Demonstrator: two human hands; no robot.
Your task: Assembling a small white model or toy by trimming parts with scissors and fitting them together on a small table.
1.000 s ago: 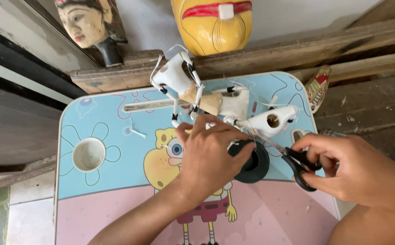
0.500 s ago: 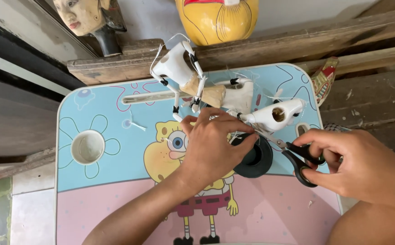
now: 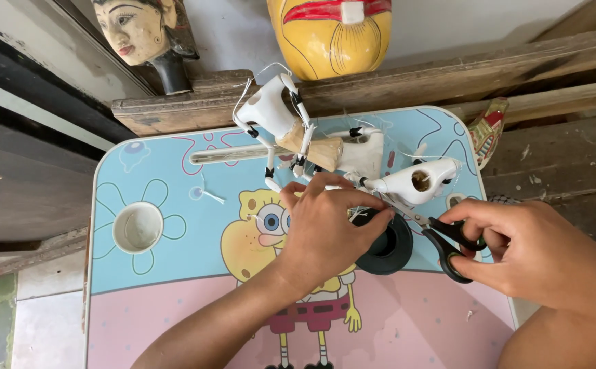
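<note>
Scissor tips now nearer left hand [image 3: 325,229], which pinches thin white thread taut; right hand [image 3: 540,256] grips black-handled scissors [image 3: 441,236] beside white wooden puppet [image 3: 352,154].

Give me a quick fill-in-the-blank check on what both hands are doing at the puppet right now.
1. The right hand holds black-handled ____.
2. The left hand pinches thin white ____ beside the white puppet.
3. A black roll of tape lies on the small ____, partly under the left hand.

Missing words: scissors; string; table
</note>
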